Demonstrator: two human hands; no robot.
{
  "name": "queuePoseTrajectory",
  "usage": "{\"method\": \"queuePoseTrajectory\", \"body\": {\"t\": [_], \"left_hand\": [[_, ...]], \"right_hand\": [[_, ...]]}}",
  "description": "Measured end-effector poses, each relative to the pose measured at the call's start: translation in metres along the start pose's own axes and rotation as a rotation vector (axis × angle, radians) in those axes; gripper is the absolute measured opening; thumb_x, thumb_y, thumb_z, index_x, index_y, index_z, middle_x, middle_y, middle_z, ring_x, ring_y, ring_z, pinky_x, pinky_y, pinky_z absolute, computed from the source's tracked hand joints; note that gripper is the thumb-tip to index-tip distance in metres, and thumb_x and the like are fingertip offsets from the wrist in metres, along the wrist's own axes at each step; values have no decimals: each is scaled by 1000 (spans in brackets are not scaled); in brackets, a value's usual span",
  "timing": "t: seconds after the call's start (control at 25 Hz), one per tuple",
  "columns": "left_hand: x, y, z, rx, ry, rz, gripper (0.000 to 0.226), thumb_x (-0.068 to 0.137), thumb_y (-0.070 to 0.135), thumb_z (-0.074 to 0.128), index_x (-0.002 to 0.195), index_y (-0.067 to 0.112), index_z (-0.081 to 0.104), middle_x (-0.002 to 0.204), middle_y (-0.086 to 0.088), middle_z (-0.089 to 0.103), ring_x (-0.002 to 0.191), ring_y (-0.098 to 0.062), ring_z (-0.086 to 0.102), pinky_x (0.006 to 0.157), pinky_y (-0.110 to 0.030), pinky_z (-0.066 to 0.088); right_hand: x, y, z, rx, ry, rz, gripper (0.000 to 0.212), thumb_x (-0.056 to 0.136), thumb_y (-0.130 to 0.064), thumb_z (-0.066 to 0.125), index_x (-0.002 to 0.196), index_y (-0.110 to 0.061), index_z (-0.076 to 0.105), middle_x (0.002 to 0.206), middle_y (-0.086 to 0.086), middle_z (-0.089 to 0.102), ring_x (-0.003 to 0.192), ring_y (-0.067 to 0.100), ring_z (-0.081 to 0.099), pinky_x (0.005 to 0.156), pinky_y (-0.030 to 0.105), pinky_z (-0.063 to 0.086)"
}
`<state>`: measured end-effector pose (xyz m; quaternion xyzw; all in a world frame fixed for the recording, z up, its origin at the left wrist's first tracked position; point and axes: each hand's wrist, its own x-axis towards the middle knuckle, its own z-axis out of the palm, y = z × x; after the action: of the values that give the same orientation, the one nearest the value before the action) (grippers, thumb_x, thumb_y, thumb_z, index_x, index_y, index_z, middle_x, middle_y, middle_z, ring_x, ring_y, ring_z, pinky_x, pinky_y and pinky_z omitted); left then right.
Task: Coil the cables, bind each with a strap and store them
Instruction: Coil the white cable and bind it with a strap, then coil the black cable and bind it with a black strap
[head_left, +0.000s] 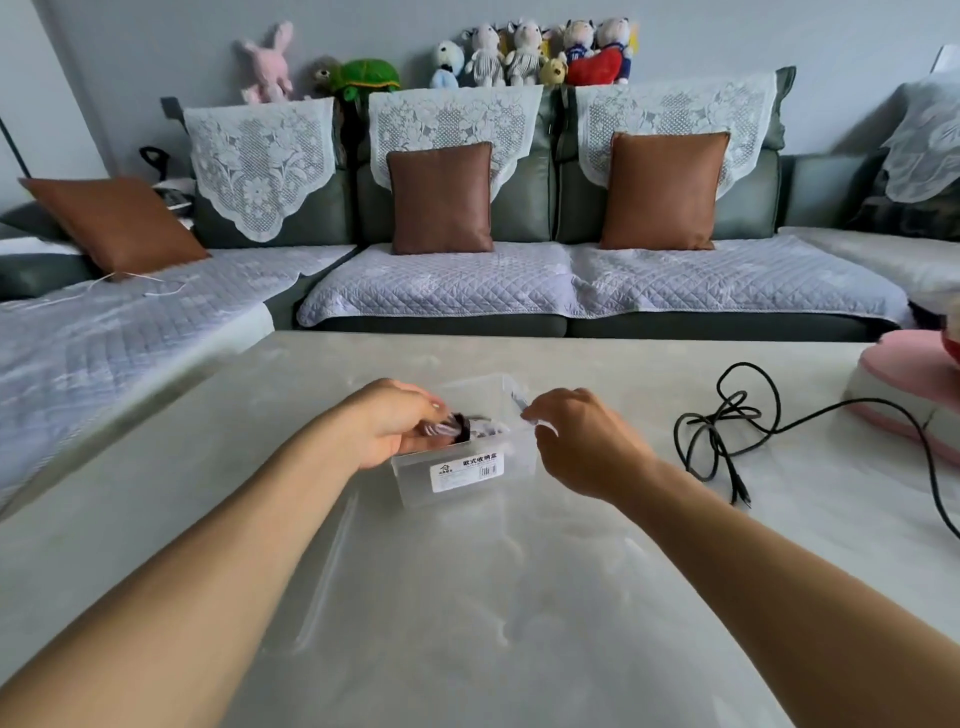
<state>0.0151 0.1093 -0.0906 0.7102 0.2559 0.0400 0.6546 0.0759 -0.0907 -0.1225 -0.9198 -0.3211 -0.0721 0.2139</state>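
A clear plastic storage box (467, 475) with a white label stands in the middle of the pale table (467, 597). My left hand (389, 423) grips a coiled white cable bound with a dark strap (449, 428) just over the box's left side. My right hand (587, 441) pinches the box's right rim. A loose black cable (727, 426) lies tangled on the table to the right, one end trailing off toward the right edge.
A pink and grey object (914, 395) sits at the table's right edge, by the black cable. Behind the table runs a grey-green sofa (519, 291) with brown cushions, quilted covers and plush toys on top.
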Motion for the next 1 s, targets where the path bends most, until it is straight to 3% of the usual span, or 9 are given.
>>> {"method": "queuePoseTrajectory", "body": {"t": [0.08, 0.16, 0.24, 0.4, 0.6, 0.76, 0.88, 1.0], "left_hand": [[16, 0, 3, 543, 30, 53, 5, 90, 2, 64, 87, 3, 68, 90, -15, 67, 71, -20, 62, 57, -21, 56], [23, 5, 10, 1149, 37, 163, 18, 86, 15, 65, 101, 12, 74, 103, -7, 72, 86, -21, 67, 76, -26, 58], [20, 12, 17, 1380, -16, 220, 27, 84, 13, 58, 104, 18, 74, 103, -2, 71, 91, -23, 67, 74, -28, 56], [21, 21, 20, 1376, -236, 149, 22, 81, 11, 66, 96, 27, 69, 101, -4, 72, 83, -27, 73, 63, -26, 55], [35, 13, 18, 1512, -256, 224, 23, 82, 14, 66, 100, 28, 67, 103, 1, 69, 74, -19, 64, 47, -15, 42], [50, -4, 7, 1326, -103, 430, 16, 79, 18, 68, 79, 33, 61, 93, 4, 66, 81, -20, 64, 69, -28, 54], [51, -9, 5, 1246, -90, 478, 18, 79, 13, 70, 86, 29, 73, 86, 6, 66, 81, -16, 63, 70, -21, 46], [50, -5, 2, 1243, -113, 426, 26, 81, 8, 68, 99, 25, 78, 97, 3, 74, 88, -14, 67, 77, -21, 51]], "right_hand": [[0, 5, 8, -16, -15, 6, 40, 92, -14, 45, 127, -26, 62, 134, -7, 59, 126, 17, 48, 97, 33, 46], [-1, 8, 12, -15, 4, 9, 43, 91, -13, 44, 128, -28, 60, 133, -6, 60, 125, 19, 50, 95, 34, 48], [-3, 8, 14, -19, 16, -9, 44, 90, -12, 45, 129, -27, 60, 132, -6, 61, 124, 19, 50, 93, 35, 49], [-7, 8, 16, -15, 40, -52, 42, 89, -11, 47, 126, -25, 61, 129, -8, 62, 119, 22, 52, 87, 37, 51], [-6, 8, 16, -1, 60, -51, 41, 87, -10, 47, 121, -24, 64, 123, -5, 65, 113, 25, 55, 84, 37, 51], [-7, 3, 19, -68, 75, -51, 34, 82, -7, 46, 108, -19, 64, 111, -1, 66, 102, 28, 57, 70, 34, 49], [-9, 2, 21, -71, 85, -48, 36, 81, -7, 46, 111, -19, 62, 114, -2, 65, 101, 28, 58, 69, 33, 49], [-8, 7, 24, -4, 64, -41, 45, 83, -8, 46, 123, -23, 59, 123, -4, 62, 105, 28, 59, 74, 34, 52]]}}
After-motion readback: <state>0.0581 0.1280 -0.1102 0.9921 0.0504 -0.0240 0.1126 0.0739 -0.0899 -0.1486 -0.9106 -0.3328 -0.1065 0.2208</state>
